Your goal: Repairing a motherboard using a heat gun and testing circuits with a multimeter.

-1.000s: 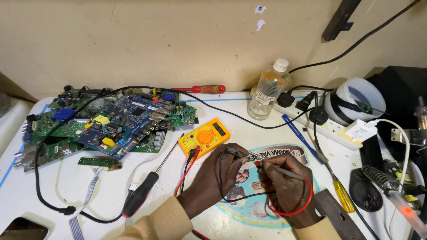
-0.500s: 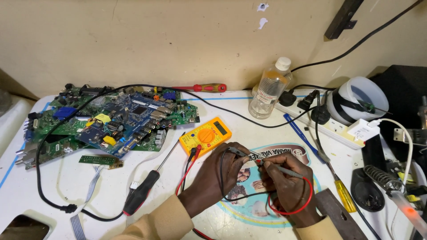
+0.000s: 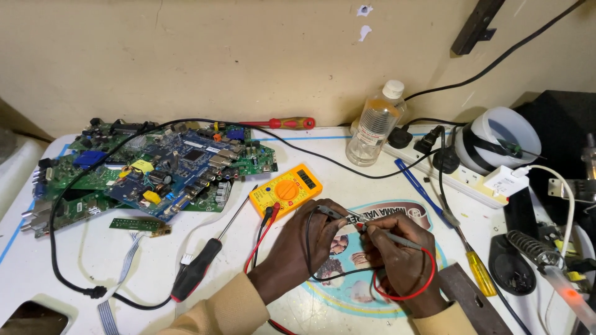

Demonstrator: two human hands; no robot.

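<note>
On the white table point(image 3: 87, 260) in front of me, which stands against a plain beige wall point(image 3: 248, 56), many tools and parts are lying. At the far left there is a pile of green and blue circuit boards point(image 3: 155, 170), and behind it a screwdriver with red handle point(image 3: 282, 123) lies close to the wall. A second screwdriver with black handle point(image 3: 198, 270) lies nearer to me, between the boards and my left arm.

Near the wall stands a clear plastic bottle point(image 3: 372, 127) with white cap, upright; I cannot tell how much liquid is inside. At the right a white power strip point(image 3: 462, 177) holds black plugs, and beside it stands a white round tub point(image 3: 503, 139) with something dark in it.

The yellow multimeter point(image 3: 285, 189) lies just beyond my hands, and its red and black wires come down to me. My left hand point(image 3: 304, 245) has its fingers closed around the black probe point(image 3: 332, 214). My right hand point(image 3: 400, 257) pinches the red probe point(image 3: 397, 239) like a pen, fingers narrow. Both tips meet between my hands, over a round printed sticker point(image 3: 397, 214) on the table. What small part they touch, I cannot tell.

At far right a soldering iron point(image 3: 534, 248) rests on its stand.
</note>
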